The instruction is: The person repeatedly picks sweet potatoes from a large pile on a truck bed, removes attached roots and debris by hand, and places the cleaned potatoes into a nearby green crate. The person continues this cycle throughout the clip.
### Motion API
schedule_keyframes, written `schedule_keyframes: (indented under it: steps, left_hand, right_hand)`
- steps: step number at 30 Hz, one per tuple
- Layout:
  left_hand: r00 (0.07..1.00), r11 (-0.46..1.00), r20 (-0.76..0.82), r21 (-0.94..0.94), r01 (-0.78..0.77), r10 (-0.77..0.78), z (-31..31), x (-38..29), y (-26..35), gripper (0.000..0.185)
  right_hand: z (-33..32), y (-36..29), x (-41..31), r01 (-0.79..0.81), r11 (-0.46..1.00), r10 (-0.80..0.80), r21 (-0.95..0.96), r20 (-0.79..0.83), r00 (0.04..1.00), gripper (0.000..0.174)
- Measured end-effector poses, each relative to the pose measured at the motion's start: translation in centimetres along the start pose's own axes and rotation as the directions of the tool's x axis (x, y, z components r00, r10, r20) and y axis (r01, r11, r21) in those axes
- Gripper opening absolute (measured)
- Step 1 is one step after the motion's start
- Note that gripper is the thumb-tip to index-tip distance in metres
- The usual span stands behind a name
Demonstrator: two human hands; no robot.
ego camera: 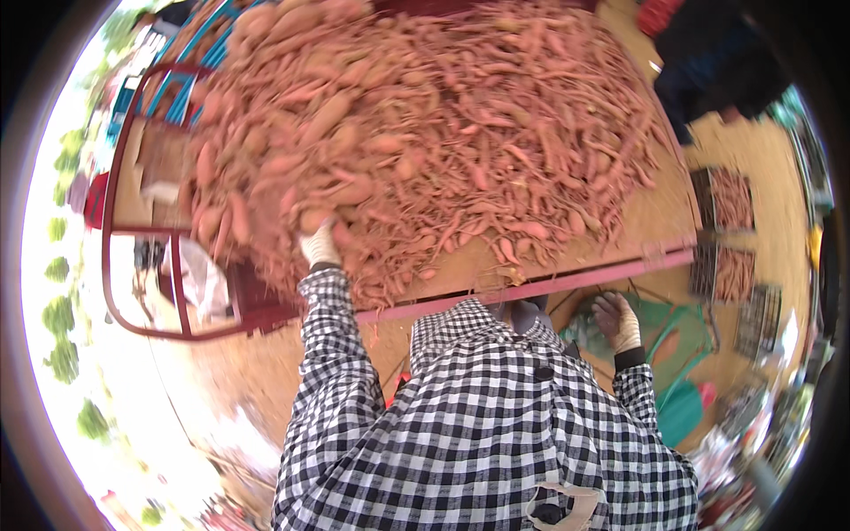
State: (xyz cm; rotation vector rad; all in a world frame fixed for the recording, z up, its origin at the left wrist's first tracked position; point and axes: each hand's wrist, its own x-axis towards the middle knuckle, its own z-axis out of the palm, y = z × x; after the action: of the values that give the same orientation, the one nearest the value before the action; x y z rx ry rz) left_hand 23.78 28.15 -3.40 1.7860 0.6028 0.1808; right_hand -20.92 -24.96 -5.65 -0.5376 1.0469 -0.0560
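Sweet potatoes [372, 146] lie in a large heap on a wooden platform [647, 222] with a red metal edge. My left hand [321, 245], in a pale knitted glove, reaches into the near left part of the heap. Its fingers touch a rounded sweet potato [315, 218]; blur hides whether they grip it. At the right, beyond the platform's near edge, my right hand [617, 322] hangs gloved with its fingers apart and nothing visible in it, over a green mesh bag [674, 338].
A red tubular rail [109, 199] bounds the platform's left end. Dark crates of sweet potatoes [734, 199] stand on the floor at right, beside another crate [758, 322]. A person in dark clothes [717, 63] stands at upper right. Blue racking [192, 50] is at upper left.
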Motion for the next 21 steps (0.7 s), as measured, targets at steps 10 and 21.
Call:
schedule_keyframes:
  steps: [10,21]
  left_hand:
    - [0.933,0.949,0.346,-0.251,0.192,-0.098,2.4,-12.9,6.7,0.095]
    - [0.933,0.945,0.256,-0.273,-0.180,0.252,2.2,-14.3,3.6,0.041]
  right_hand:
    - [39.1,6.4,1.6,0.335,0.588,0.249,-0.736,0.559,0.791,0.063]
    - [35.7,5.3,6.7,-0.066,0.910,0.247,-0.408,0.408,0.879,0.070]
